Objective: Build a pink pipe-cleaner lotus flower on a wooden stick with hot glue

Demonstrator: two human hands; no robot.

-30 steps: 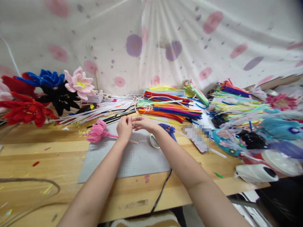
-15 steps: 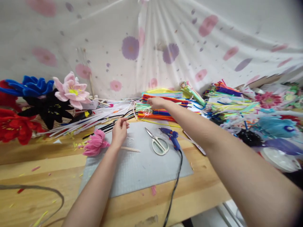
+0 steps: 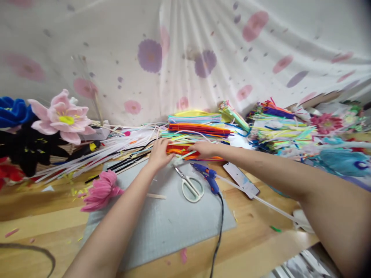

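Note:
Both hands are at a stack of coloured pipe cleaners [image 3: 203, 130] at the back of the table. My left hand [image 3: 160, 155] has its fingers closed on the left end of a red and orange bundle of pipe cleaners [image 3: 177, 149]. A little to the right, my right hand [image 3: 204, 149] grips the same bundle, and pale green strands show between the hands. The fingertips are partly hidden. Nearer me, white-handled scissors [image 3: 193, 189] and a blue glue gun [image 3: 207, 175] lie on a grey cutting mat [image 3: 162, 231]. A pink fuzzy flower [image 3: 101, 192] rests on the mat's left side.
A phone [image 3: 241, 179] lies right of the glue gun, whose black cord [image 3: 217, 239] runs off the near edge. Black and white stems [image 3: 78, 162] lie at the left, beside a pale pink lily [image 3: 65, 117]. More pipe cleaners [image 3: 285, 131] and craft supplies crowd the right.
My left hand has moved forward from over the mat to the bundle. My right hand has come lower and nearer, from the upper pipe cleaners to the lower bundle. The view has shifted slightly right.

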